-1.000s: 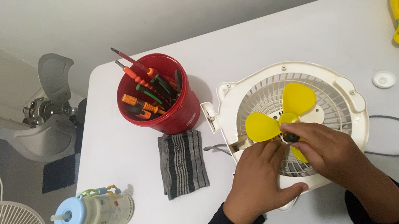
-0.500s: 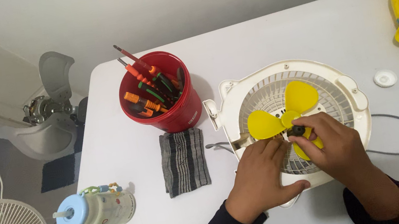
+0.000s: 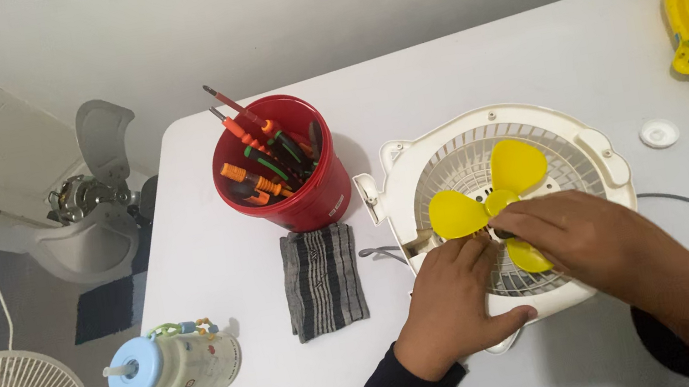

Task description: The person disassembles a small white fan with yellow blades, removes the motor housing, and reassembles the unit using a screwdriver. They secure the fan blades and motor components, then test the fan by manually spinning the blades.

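Yellow propeller (image 3: 493,202) flat, face-up in fan housing (image 3: 596,154); right hand (image 3: 577,235) grip pinching hub, left hand (image 3: 454,305) bracing housing.

**Hands: pose and state at this moment**

I see both of my forearms entering from the bottom edge, each in a dark sleeve that ends at the wrist. My left hand (image 3: 460,309) lies palm down, knuckles up, fingers bent forward and bunched at their tips, the thumb stretched out flat to the right along the lower edge. My right hand (image 3: 578,239) comes in from the lower right at a slant, back of the hand up, wrist straight. Its fingers reach left and close together in a pinch at the tips. The two sets of fingertips sit just beside each other, nearly touching. What the pinch encloses I cannot tell.
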